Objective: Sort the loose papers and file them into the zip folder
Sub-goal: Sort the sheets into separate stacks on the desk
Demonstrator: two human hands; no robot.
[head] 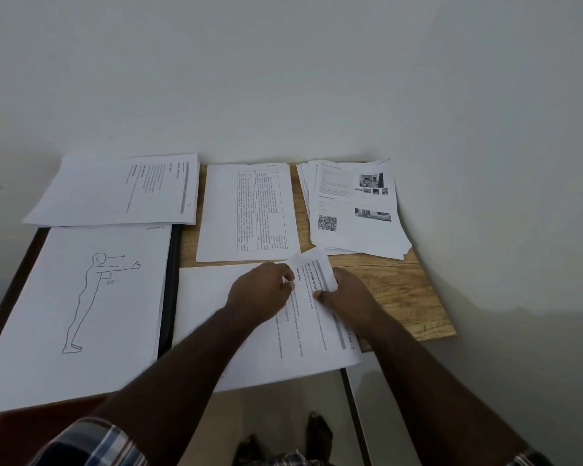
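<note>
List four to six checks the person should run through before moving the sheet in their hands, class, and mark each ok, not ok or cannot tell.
1. Both hands grip the sheet: left hand and right hand pinch the text sheet near its far end. Ok.
2. Only one sheet is lifted: cannot tell; its edge hides any sheets below.
3. Matching pile is known: the far-left pile shows a similar grey bar and headings. Ok, probably.
4. Other piles are tidy: the QR-code stack is fanned out. Not ok.
5. Zip folder is ready: none plainly seen. Cannot tell.
6. Table sheet lies flat and apart from the others. Ok.
</note>
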